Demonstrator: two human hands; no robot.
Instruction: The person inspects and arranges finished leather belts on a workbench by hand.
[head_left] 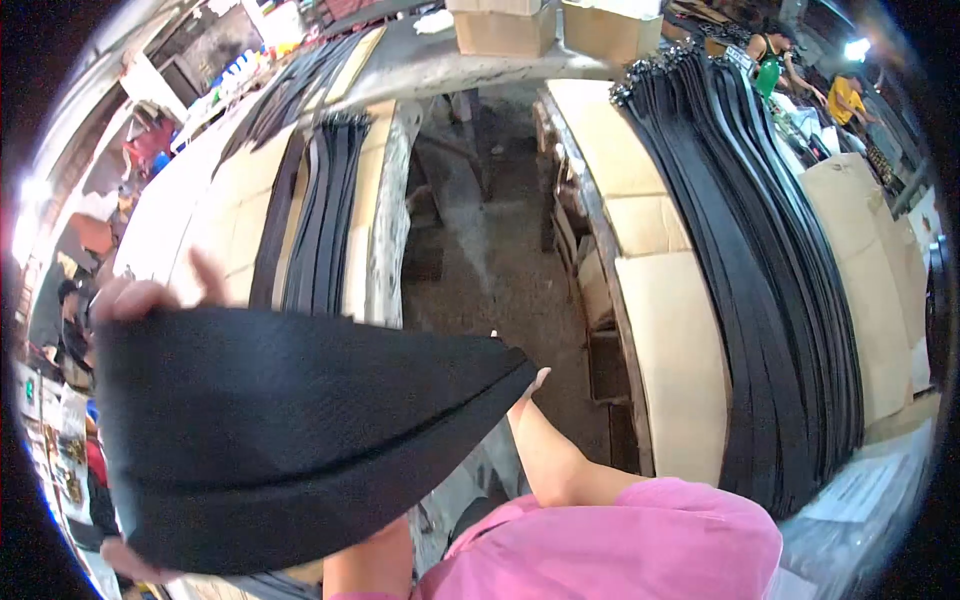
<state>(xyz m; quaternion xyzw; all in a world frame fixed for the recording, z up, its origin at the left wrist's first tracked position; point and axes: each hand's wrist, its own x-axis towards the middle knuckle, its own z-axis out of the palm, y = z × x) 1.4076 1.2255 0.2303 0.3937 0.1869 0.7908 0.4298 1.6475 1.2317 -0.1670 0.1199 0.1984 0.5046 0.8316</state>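
A wide stack of black belt straps point(300, 400) stretches between my two hands, close to the camera, and covers much of the left and middle view. At its left end, my left hand point(145, 297) grips the stack, its fingers showing blurred over the top edge and one finger raised. Skin also shows at the stack's lower left corner. The narrower right end lies in my right hand point(538, 383), mostly hidden behind the straps, with fingertips showing past the edges.
On the right bench, many black belts point(740, 260) with metal buckles at the far end lie over cardboard point(670, 350). More black straps point(325, 220) lie on the left bench. Between the benches runs a floor gap point(480, 230). Cardboard boxes point(505, 30) stand behind; people work far right.
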